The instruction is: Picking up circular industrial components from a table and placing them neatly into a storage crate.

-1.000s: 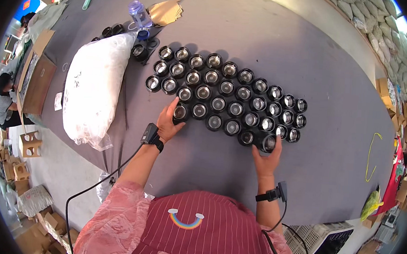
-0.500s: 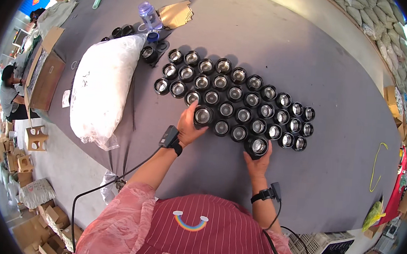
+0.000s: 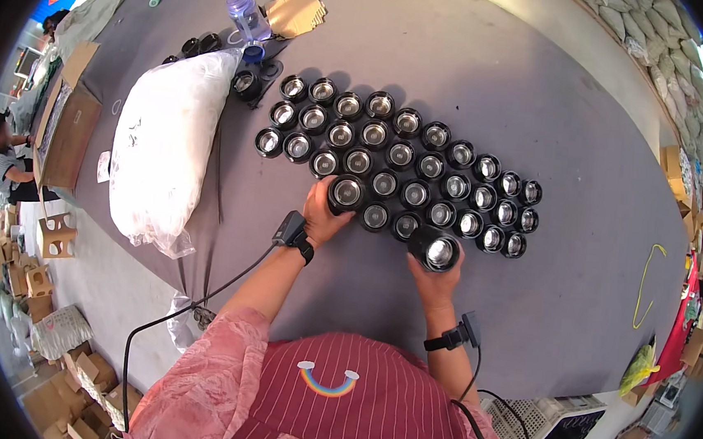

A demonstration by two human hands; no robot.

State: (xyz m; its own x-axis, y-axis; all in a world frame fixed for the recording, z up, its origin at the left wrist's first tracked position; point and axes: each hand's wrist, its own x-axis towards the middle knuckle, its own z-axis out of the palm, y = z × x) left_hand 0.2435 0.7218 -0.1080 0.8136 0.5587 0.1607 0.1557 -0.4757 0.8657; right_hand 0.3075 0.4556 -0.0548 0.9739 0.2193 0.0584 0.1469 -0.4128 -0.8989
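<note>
My left hand [image 3: 324, 216] is closed round a black round cup-like piece [image 3: 346, 193] with a shiny silver centre, at the near left edge of a group of similar pieces. In my right hand [image 3: 436, 282] is another black cup-like piece [image 3: 434, 251], tilted so that its silver centre faces right and toward me. Both held pieces look larger than those around them, so they seem raised. Beyond my hands, several matching black pieces [image 3: 400, 154] stand upright in close, slanting rows on the grey table [image 3: 542, 317]. My fingers partly hide the sides of both held pieces.
Left of the rows lies a big, full plastic bag [image 3: 167, 147]. Behind it stand a clear bottle [image 3: 248, 17], more black pieces [image 3: 247, 85] and torn cardboard [image 3: 296, 13]. A person [image 3: 11, 160] works by an open carton [image 3: 69, 135]. Cables run from both my wrists.
My right hand has tilted its piece and drawn it slightly left and toward me. My left hand keeps its grip with little movement. The whole view has shifted slightly.
</note>
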